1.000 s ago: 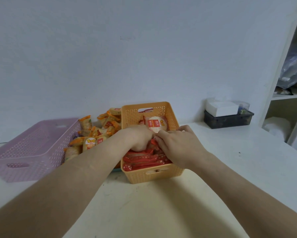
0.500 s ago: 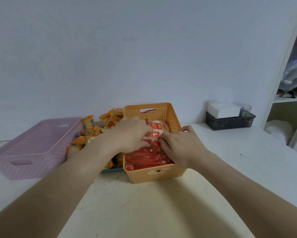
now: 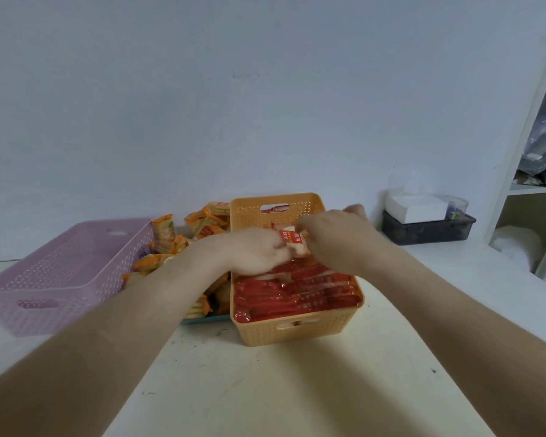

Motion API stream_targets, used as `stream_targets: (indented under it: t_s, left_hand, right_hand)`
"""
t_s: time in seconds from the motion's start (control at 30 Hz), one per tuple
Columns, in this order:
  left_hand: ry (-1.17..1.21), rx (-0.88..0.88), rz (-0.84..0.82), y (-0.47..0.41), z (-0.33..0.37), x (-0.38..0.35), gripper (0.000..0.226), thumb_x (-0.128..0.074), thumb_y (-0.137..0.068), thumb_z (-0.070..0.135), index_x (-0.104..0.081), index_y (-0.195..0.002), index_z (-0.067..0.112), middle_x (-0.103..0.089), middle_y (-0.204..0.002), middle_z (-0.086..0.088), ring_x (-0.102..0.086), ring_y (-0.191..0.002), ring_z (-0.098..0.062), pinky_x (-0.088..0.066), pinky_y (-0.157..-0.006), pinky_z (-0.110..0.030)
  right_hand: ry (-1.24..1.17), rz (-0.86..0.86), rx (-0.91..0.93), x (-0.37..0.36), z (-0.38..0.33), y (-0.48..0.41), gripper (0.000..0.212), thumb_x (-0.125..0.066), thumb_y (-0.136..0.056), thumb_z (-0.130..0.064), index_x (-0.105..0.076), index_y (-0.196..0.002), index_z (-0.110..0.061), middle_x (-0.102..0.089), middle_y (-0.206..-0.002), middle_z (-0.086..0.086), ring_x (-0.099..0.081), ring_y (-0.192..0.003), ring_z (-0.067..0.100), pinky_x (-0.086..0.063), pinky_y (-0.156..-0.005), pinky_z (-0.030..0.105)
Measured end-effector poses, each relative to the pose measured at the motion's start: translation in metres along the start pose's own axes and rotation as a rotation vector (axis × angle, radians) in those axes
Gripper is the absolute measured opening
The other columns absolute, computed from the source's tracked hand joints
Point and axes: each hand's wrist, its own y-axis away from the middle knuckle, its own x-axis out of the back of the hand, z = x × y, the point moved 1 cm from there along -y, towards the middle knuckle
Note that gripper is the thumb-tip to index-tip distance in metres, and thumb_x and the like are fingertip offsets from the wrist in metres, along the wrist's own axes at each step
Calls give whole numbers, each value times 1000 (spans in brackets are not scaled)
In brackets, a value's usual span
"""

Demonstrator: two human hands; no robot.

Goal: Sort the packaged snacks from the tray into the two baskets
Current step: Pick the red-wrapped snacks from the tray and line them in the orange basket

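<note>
The small white film-wrapped snack packet with a red label [image 3: 292,244] is above the far half of the orange perforated plastic basket [image 3: 296,329], pinched between the curled fingers of the left hand [image 3: 259,252] and the right hand [image 3: 337,241] — each closed on one end. It looks light, soft and slick, its contents probably crushable, so the sealed ends seem the safest hold, not the middle. White print runs across the red label — too blurred to read, and no brand shows on the glossy red packets [image 3: 296,294] packed in the basket.
</note>
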Motion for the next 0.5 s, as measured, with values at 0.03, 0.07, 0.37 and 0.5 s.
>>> stream_targets:
  t_s: [0.03,0.07,0.37,0.5]
  left_hand:
    - [-41,12,132,-6,-3,5,32,-40,-99,24,-66,-109,10,-69,-107,-8,-63,-99,-25,-51,-89,-40]
    - [-120,32,238,-13,-6,7,26,-43,-94,17,-67,-102,7,-69,-101,-8,-63,-94,-25,-52,-83,-41]
    - [-288,294,19,-62,-14,-13,40,-57,-91,21,-50,-130,12,-52,-81,5,-55,-78,-20,-47,-67,-34]
    - [-288,334,95,-66,-15,-16,60,-62,-89,20,-37,-142,10,-50,-129,-9,-51,-119,-29,-49,-92,-39]
  right_hand:
    - [-37,-11,20,4,0,-7,35,-41,-93,-17,-54,-124,-26,-64,-118,-3,-58,-108,21,-32,-94,42]
    - [-93,-43,43,4,-2,-14,45,-45,-92,-17,-46,-135,-26,-60,-127,0,-55,-114,23,-38,-93,40]
    - [-9,-223,33,-56,-7,-60,78,-55,-90,-18,-7,-150,-27,-56,-125,17,-60,-106,38,-52,-84,45]
    - [-69,-194,11,-62,-7,-61,75,-56,-92,-26,-8,-148,-33,-47,-127,19,-62,-100,40,-54,-80,46]
